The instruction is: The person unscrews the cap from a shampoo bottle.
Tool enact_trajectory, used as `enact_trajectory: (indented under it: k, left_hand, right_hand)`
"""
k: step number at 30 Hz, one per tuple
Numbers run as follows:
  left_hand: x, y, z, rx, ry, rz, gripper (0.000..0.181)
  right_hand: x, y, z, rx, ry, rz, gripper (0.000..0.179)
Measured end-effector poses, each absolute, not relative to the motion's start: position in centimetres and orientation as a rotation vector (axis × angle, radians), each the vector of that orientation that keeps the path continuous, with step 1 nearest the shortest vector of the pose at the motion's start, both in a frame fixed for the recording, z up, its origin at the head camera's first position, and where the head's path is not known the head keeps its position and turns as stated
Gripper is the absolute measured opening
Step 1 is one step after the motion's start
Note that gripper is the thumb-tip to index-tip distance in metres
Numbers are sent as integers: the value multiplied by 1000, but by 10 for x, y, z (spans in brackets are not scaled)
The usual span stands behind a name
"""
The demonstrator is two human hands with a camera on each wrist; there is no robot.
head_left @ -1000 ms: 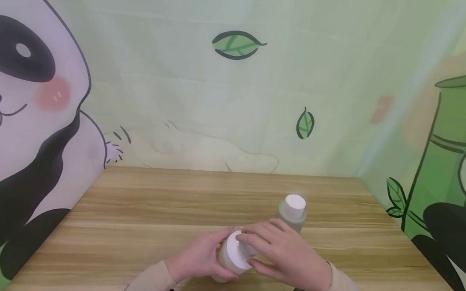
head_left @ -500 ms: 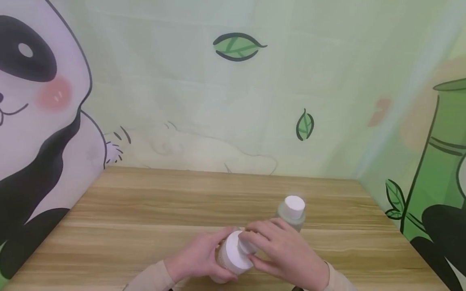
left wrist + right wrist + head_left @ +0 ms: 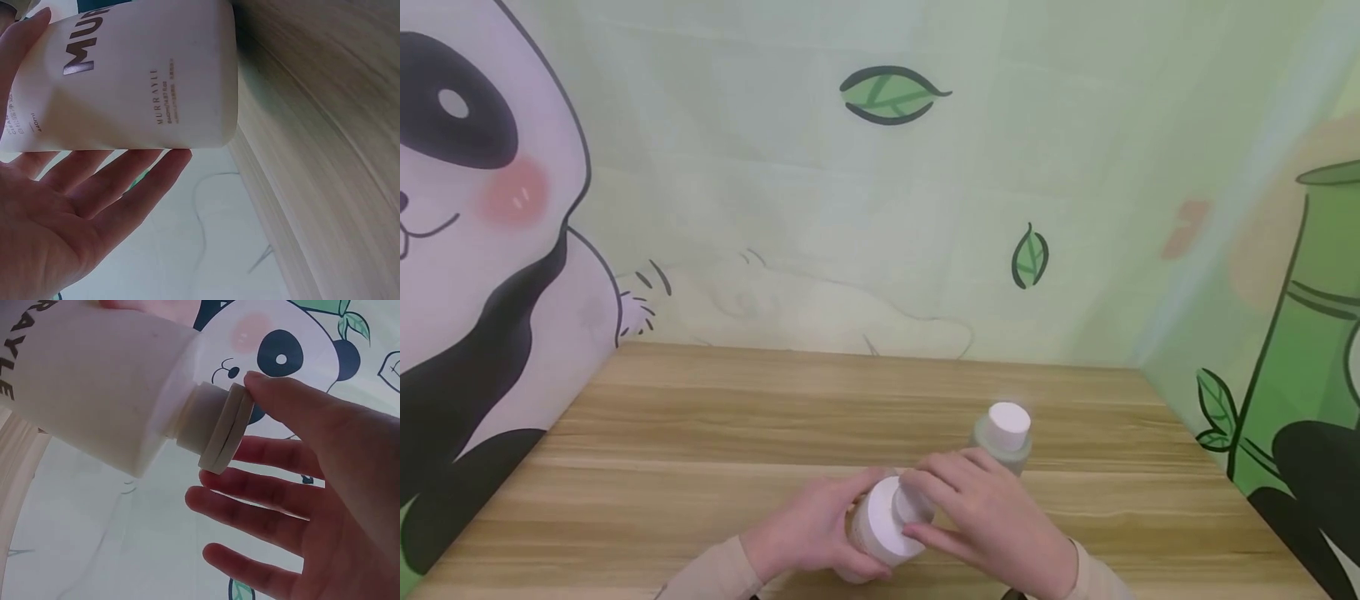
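A white bottle (image 3: pixel 872 529) with dark lettering is tilted, its top leaning right, near the front of the table. My left hand (image 3: pixel 808 525) grips its body; in the left wrist view the straight fingers lie along one side of the bottle (image 3: pixel 137 81), the thumb on the other. My right hand (image 3: pixel 996 517) is at the white cap (image 3: pixel 913 505). In the right wrist view, the thumb and nearest fingers pinch the rim of the cap (image 3: pixel 226 428) from opposite sides, while the other fingers are spread apart. The cap sits on the bottle's neck.
Just behind my right hand stands a second, greenish bottle (image 3: pixel 1000 456) with a white cap, partly hidden by that hand. The wooden table (image 3: pixel 700 417) ends at a cloth backdrop (image 3: pixel 760 208) printed with a panda, leaves and bamboo.
My right hand's fingers and thumb have shifted around the cap, uncovering more of it. The left hand and the white bottle stay nearly in place; the second bottle has not moved.
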State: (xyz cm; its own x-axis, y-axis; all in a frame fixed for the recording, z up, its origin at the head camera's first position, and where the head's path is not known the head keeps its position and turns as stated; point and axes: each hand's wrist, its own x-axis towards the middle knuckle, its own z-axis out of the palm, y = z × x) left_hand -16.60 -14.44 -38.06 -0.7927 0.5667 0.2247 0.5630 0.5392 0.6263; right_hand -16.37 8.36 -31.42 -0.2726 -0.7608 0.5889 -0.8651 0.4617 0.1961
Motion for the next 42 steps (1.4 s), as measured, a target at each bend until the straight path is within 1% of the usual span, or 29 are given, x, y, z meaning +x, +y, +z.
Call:
enact_trajectory:
  k: [12, 16, 20, 25, 30, 34, 38, 42]
  left_hand:
    - [-165, -144, -379, 970, 2737, 1145, 76]
    - [-164, -144, -379, 978, 2755, 1133, 77]
    - [-164, -144, -379, 980, 2748, 1119, 75]
    - [-164, -144, -379, 982, 2740, 1119, 73]
    - [-163, -144, -379, 983, 2744, 1133, 74]
    - [-164, -144, -380, 985, 2743, 1147, 75]
    - [-164, -144, -380, 993, 2751, 1132, 75]
    - [-165, -144, -381, 995, 2756, 1111, 74]
  right_hand:
    - [-165, 84, -313, 1468, -1991, 203, 53]
    - [-165, 84, -313, 1407, -2034, 223, 50]
    - [-165, 84, -314, 1328, -2073, 223, 41]
    - [-165, 84, -315, 1317, -2068, 213, 36]
    - [-163, 85, -314, 1369, -2061, 202, 39]
    - [-162, 84, -312, 1419, -2044, 200, 46]
    - [-162, 84, -312, 1398, -2054, 221, 46]
    - [-162, 84, -314, 1357, -2081, 246, 42]
